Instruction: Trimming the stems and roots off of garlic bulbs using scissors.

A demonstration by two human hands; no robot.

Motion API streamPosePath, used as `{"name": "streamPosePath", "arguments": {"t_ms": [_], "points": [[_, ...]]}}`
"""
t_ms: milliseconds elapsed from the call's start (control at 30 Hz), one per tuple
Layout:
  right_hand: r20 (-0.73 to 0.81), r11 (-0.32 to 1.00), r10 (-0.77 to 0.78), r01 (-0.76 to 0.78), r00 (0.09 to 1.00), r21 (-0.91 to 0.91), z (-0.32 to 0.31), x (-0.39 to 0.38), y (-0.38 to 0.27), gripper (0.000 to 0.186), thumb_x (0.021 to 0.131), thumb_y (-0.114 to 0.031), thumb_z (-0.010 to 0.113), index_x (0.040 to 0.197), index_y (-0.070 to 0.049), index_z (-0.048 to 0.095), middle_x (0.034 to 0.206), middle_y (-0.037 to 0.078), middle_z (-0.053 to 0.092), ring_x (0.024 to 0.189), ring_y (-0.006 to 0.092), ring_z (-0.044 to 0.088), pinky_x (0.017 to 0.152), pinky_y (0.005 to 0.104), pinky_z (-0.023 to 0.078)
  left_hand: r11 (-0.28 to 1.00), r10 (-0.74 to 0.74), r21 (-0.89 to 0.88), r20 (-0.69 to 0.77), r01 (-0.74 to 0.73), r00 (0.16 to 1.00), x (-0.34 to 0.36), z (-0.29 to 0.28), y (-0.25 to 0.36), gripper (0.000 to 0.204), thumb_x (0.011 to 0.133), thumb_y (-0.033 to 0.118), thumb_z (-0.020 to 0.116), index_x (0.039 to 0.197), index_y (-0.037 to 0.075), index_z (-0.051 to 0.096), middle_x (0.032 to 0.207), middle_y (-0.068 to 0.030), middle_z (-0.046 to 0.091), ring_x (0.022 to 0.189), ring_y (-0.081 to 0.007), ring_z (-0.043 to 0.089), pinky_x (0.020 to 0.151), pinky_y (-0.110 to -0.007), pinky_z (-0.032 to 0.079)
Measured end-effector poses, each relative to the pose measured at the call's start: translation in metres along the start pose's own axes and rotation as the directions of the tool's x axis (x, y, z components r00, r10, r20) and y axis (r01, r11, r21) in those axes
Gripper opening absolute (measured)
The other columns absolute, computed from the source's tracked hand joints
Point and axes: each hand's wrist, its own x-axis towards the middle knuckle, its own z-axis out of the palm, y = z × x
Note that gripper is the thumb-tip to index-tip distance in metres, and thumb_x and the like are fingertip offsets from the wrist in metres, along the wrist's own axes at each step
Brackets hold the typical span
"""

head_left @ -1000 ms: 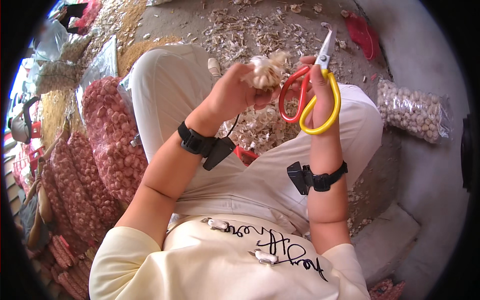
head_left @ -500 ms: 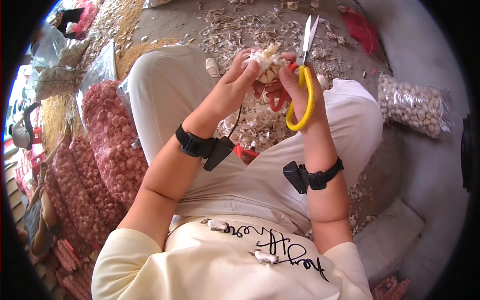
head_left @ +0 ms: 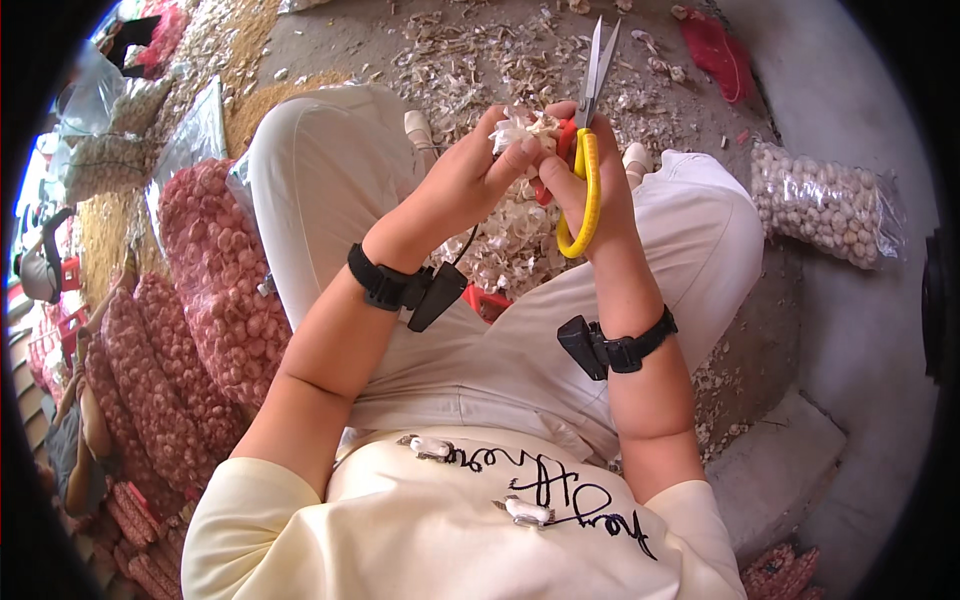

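Between my legs, my left hand (head_left: 472,168) is closed round a garlic bulb (head_left: 522,128) with loose, papery white skin. My right hand (head_left: 612,182) grips a pair of scissors (head_left: 590,165) with one yellow and one red handle, blades pointing up and away. The right thumb and fingertips press against the bulb, so both hands meet at it. The lower part of the bulb is hidden behind my thumbs. Below the hands lies a heap of pale garlic skins (head_left: 510,245), with a bit of a red container (head_left: 487,303) showing at its near edge.
Tall net sacks of reddish garlic (head_left: 220,270) stand at my left. A clear bag of white bulbs (head_left: 825,205) lies at the right. Skin scraps (head_left: 480,60) litter the floor ahead, near a red net bag (head_left: 717,60). Part of another person (head_left: 75,450) shows at far left.
Both hands have drawn closer together around the bulb, and the right one has shifted slightly left with the scissors. My right thumb now presses on the bulb, covering more of it.
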Motion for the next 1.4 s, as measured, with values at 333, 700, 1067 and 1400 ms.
{"name": "streamPosePath", "arguments": {"t_ms": [333, 700, 1067, 1400], "points": [[-0.072, 0.995, 0.100, -0.101, 0.992, -0.010, 0.000, 0.002, -0.007, 0.030, 0.085, -0.001, 0.051, 0.115, -0.006, 0.048, 0.086, 0.004, 0.057, 0.069, 0.0112, 0.059, 0.061, 0.0250, 0.050, 0.614, -0.332, -0.711, 0.162, 0.343, 0.929, 0.002, 0.000, 0.015, 0.043, 0.100, 0.039, 0.031, 0.117, 0.002, 0.046, 0.077, -0.0030, 0.049, 0.064, -0.0130, 0.045, 0.059, -0.026, 0.040], [-0.072, 0.952, 0.053, -0.072, 0.996, -0.298, -0.013, 0.003, -0.011, 0.040, 0.082, -0.024, 0.071, 0.110, -0.006, 0.049, 0.078, 0.003, 0.062, 0.064, 0.0109, 0.059, 0.055, 0.0222, 0.045, 0.730, -0.138, -0.671, 0.037, 0.127, 0.990, 0.002, -0.002, -0.004, 0.042, 0.099, 0.040, 0.037, 0.123, 0.006, 0.039, 0.083, -0.0013, 0.047, 0.069, -0.0080, 0.044, 0.063, -0.024, 0.042], [-0.037, 0.967, -0.017, 0.008, 0.999, -0.255, -0.003, 0.004, -0.002, 0.033, 0.080, -0.003, 0.060, 0.110, -0.007, 0.047, 0.079, 0.004, 0.060, 0.065, 0.0110, 0.058, 0.049, 0.0239, 0.047, 0.891, -0.184, -0.405, 0.091, 0.205, 0.979, -0.002, 0.001, -0.006, 0.042, 0.098, 0.031, 0.045, 0.130, 0.007, 0.034, 0.091, -0.0024, 0.054, 0.068, -0.0064, 0.048, 0.058, -0.022, 0.041], [-0.003, 0.789, -0.338, 0.281, 0.941, -0.547, -0.026, 0.016, 0.012, 0.040, 0.083, -0.016, 0.069, 0.115, -0.008, 0.046, 0.084, 0.004, 0.061, 0.068, 0.0114, 0.059, 0.055, 0.0248, 0.048, 0.756, -0.049, -0.647, 0.103, 0.104, 0.993, 0.003, -0.003, 0.006, 0.046, 0.101, 0.037, 0.030, 0.134, 0.006, 0.034, 0.093, -0.0051, 0.052, 0.075, -0.0105, 0.049, 0.068, -0.026, 0.044]]}}
